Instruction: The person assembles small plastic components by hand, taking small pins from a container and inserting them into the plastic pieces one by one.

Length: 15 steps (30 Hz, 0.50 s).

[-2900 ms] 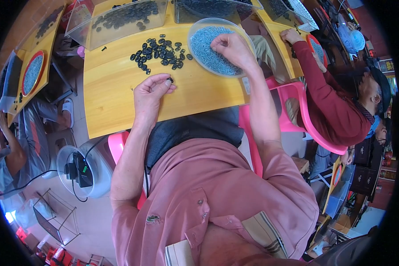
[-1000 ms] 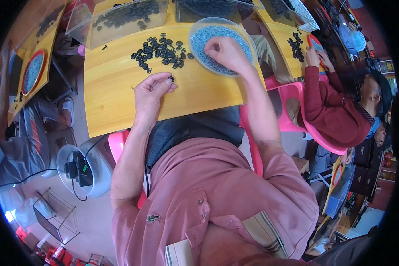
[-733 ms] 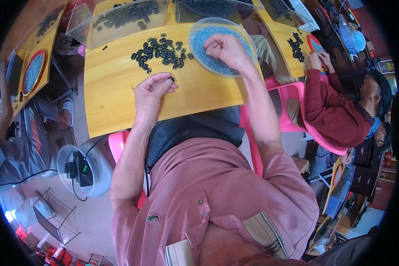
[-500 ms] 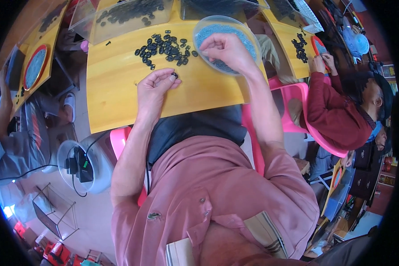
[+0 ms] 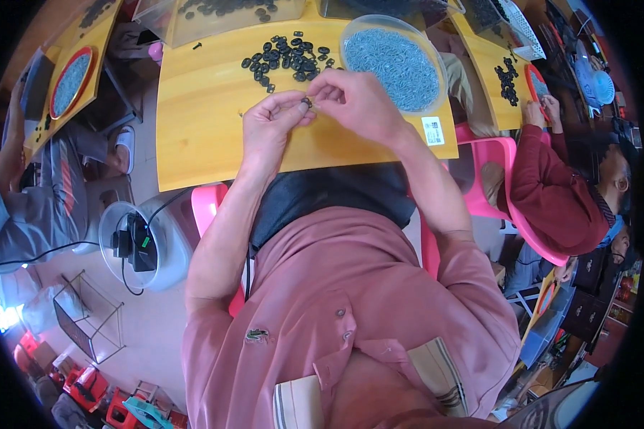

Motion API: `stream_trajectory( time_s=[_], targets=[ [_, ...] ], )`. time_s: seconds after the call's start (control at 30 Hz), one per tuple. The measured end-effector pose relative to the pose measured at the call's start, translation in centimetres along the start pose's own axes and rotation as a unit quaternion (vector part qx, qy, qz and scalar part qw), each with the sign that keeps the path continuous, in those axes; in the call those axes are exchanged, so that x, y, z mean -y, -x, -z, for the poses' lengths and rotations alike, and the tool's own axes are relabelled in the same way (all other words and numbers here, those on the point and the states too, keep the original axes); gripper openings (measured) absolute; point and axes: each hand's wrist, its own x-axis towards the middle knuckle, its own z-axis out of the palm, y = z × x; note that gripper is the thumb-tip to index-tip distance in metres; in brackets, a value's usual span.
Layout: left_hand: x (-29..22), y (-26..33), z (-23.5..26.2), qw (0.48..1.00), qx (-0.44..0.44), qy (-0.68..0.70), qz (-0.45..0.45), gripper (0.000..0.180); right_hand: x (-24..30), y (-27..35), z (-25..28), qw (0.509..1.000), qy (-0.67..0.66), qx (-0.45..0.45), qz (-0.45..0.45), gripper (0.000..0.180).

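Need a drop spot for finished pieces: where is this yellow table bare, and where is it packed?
Bare: the table's left part, from its left edge to the left hand, below the black ring pile. A thin strip lies along the near edge. Crowded: the far side, with the pile, the clear bowl of grey parts and the right hand.

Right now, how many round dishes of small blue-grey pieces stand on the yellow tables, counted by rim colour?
Clear-rimmed bowl, beside the right hand: 1
Red-rimmed dish: 2, one far left, one far right
Total: 3
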Motion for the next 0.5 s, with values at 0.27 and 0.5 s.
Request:
stream_trajectory(
  time_s=[0.27, 0.5],
  targets=[
    [0.02, 0.05, 0.00, 1.000, -0.002, -0.021, 0.002, 0.018, 0.23, -0.14, 0.08, 1.000, 0.003, -0.008, 0.002, 0.015],
    [0.08, 0.16, -0.19, 0.999, -0.008, -0.040, -0.001, 0.018, 0.21, -0.14, 0.12, 1.000, -0.001, -0.002, -0.001, 0.014]
  ],
)
